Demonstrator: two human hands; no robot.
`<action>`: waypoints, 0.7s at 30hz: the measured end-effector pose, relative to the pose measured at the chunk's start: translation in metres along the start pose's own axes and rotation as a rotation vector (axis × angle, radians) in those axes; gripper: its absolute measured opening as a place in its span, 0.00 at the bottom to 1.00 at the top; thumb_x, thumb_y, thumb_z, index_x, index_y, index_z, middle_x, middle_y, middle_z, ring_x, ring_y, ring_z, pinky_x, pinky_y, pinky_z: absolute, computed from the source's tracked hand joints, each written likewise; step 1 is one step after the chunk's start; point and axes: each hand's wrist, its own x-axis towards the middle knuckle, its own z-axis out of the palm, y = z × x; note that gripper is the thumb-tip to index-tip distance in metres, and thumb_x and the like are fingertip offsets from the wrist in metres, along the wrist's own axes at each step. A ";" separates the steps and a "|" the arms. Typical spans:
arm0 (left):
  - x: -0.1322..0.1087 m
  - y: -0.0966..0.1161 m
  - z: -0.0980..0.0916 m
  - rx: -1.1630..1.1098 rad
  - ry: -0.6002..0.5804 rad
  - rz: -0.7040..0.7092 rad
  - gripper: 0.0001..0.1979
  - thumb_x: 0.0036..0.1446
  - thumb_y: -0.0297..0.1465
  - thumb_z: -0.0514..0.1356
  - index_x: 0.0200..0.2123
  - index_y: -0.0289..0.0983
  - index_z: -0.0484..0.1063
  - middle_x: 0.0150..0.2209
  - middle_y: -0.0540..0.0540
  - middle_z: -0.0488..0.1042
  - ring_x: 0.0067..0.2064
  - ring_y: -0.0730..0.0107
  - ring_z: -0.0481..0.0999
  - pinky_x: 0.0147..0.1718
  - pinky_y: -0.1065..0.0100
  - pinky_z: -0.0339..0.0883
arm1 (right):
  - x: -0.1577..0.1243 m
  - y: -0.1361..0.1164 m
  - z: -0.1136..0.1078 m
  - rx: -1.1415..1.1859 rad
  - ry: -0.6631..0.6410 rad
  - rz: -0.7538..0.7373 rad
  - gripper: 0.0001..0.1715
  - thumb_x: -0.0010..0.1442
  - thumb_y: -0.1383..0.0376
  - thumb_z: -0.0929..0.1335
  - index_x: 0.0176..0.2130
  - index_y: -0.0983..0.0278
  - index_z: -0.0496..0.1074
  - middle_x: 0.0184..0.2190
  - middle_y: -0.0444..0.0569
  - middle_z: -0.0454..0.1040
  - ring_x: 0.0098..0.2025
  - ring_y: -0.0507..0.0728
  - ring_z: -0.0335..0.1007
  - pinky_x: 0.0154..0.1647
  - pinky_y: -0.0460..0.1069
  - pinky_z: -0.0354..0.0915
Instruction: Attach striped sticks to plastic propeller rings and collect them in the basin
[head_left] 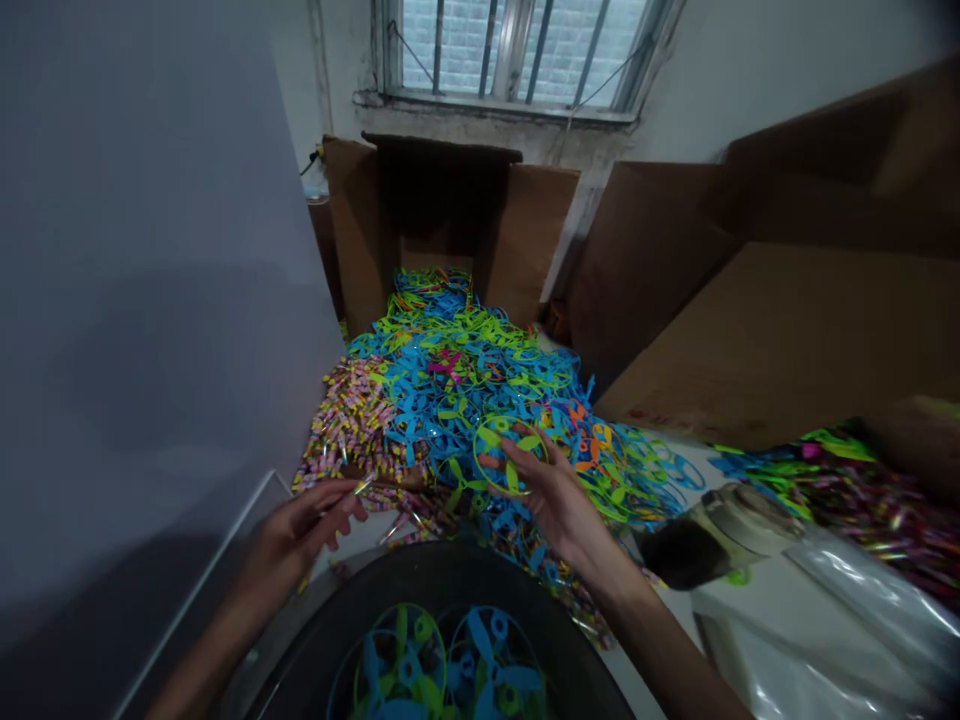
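I have the right hand holding a green plastic ring propeller at frame centre; the left hand, lower left, pinches a thin shiny stick angled toward it.

A toy workshop, piled with plastic propellers and cardboard sheets.
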 end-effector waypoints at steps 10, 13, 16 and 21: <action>-0.043 0.056 0.027 -0.204 0.070 0.077 0.11 0.59 0.38 0.64 0.35 0.39 0.67 0.25 0.55 0.68 0.26 0.75 0.69 0.24 0.75 0.65 | -0.047 0.013 0.039 -0.201 -0.288 0.199 0.16 0.53 0.55 0.77 0.33 0.63 0.74 0.20 0.43 0.78 0.23 0.52 0.73 0.29 0.45 0.65; -0.054 0.057 0.036 -0.277 -0.031 0.056 0.09 0.62 0.37 0.61 0.38 0.40 0.65 0.26 0.54 0.71 0.28 0.73 0.72 0.24 0.75 0.66 | -0.052 0.017 0.044 0.059 -0.208 0.226 0.13 0.57 0.57 0.75 0.37 0.61 0.74 0.32 0.45 0.82 0.32 0.54 0.78 0.35 0.48 0.70; -0.061 0.058 0.045 -0.251 -0.047 0.090 0.08 0.64 0.36 0.60 0.43 0.39 0.68 0.31 0.50 0.75 0.34 0.71 0.76 0.28 0.74 0.69 | -0.057 0.021 0.050 0.230 -0.207 0.233 0.11 0.58 0.62 0.75 0.42 0.58 0.75 0.45 0.46 0.81 0.45 0.56 0.77 0.46 0.51 0.70; -0.061 0.062 0.051 -0.177 -0.009 0.165 0.07 0.63 0.34 0.61 0.43 0.40 0.74 0.39 0.48 0.78 0.41 0.69 0.79 0.37 0.71 0.73 | -0.067 0.027 0.055 0.150 -0.291 0.332 0.08 0.53 0.61 0.77 0.34 0.62 0.80 0.38 0.47 0.82 0.42 0.57 0.76 0.47 0.51 0.70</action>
